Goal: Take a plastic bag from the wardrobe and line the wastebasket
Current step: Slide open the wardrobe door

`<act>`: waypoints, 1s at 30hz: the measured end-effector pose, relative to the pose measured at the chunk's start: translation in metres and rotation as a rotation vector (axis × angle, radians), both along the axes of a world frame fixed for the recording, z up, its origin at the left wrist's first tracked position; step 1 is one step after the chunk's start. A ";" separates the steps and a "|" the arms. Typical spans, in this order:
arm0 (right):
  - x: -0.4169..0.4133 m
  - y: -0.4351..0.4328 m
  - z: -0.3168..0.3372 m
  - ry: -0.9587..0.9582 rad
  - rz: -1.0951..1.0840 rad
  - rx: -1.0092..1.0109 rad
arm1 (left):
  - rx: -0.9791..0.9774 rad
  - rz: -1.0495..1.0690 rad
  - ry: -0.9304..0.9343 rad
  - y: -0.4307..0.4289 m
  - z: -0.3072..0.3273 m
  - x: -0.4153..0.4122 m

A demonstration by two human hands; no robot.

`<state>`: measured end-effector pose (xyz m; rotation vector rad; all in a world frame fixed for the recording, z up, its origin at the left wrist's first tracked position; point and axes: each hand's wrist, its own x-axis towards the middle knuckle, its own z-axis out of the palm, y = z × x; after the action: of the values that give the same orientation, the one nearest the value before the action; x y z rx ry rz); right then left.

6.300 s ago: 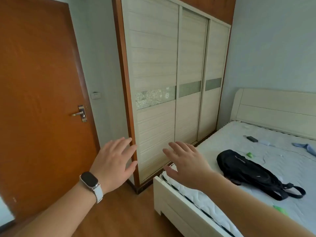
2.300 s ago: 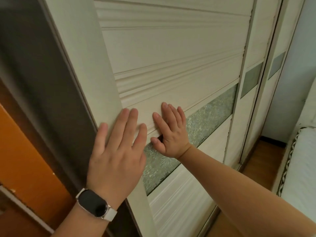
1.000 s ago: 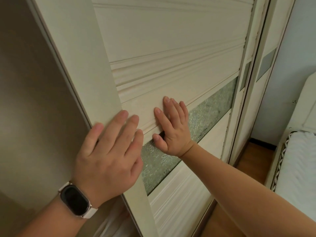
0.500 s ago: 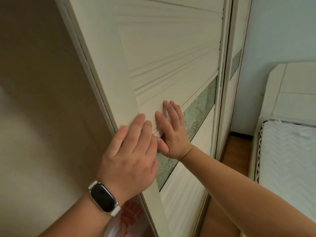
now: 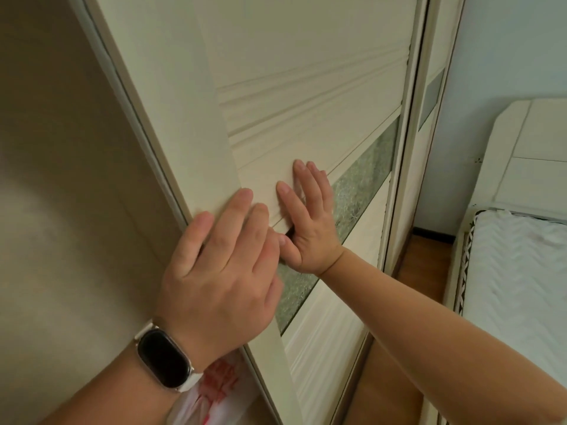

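Observation:
The cream sliding wardrobe door [image 5: 306,87] stands partly slid to the right, with the wardrobe's beige interior [image 5: 67,210] showing on the left. My left hand [image 5: 221,271], with a smartwatch on the wrist, lies flat on the door's left edge strip. Flat on the ridged panel just beside it is my right hand [image 5: 310,222], next to the frosted glass band [image 5: 359,185]. Both hands hold nothing. A white plastic bag with red print [image 5: 214,391] peeks out low inside the wardrobe, below my left wrist. No wastebasket is in view.
A second sliding door [image 5: 429,96] sits behind the first on the right. A white bed with mattress [image 5: 521,271] and headboard [image 5: 534,154] stands at the right, with a narrow strip of wood floor [image 5: 420,268] between bed and wardrobe.
Both hands have pushed the door further right, widening the opening on the left. The red-printed plastic bag has come into view at the bottom.

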<state>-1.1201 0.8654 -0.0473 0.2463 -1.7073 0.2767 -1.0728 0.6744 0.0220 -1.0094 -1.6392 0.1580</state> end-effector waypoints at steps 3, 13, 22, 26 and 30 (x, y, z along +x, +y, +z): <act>-0.007 0.024 0.001 0.003 0.011 0.003 | 0.004 0.016 -0.004 0.025 0.000 -0.006; -0.031 0.104 0.002 -0.004 -0.008 -0.007 | 0.008 0.061 0.017 0.106 -0.001 -0.031; -0.049 0.147 -0.002 -0.007 -0.036 0.002 | -0.003 0.048 -0.002 0.148 0.000 -0.047; -0.052 0.159 -0.003 -0.022 -0.040 0.009 | -0.007 0.049 -0.005 0.158 0.000 -0.051; -0.049 0.165 -0.002 -0.050 -0.040 0.006 | -0.013 0.042 -0.011 0.166 0.000 -0.052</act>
<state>-1.1692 1.0308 -0.0492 0.2110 -1.7610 0.2499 -1.1253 0.8404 0.0221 -0.9878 -1.6720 0.1912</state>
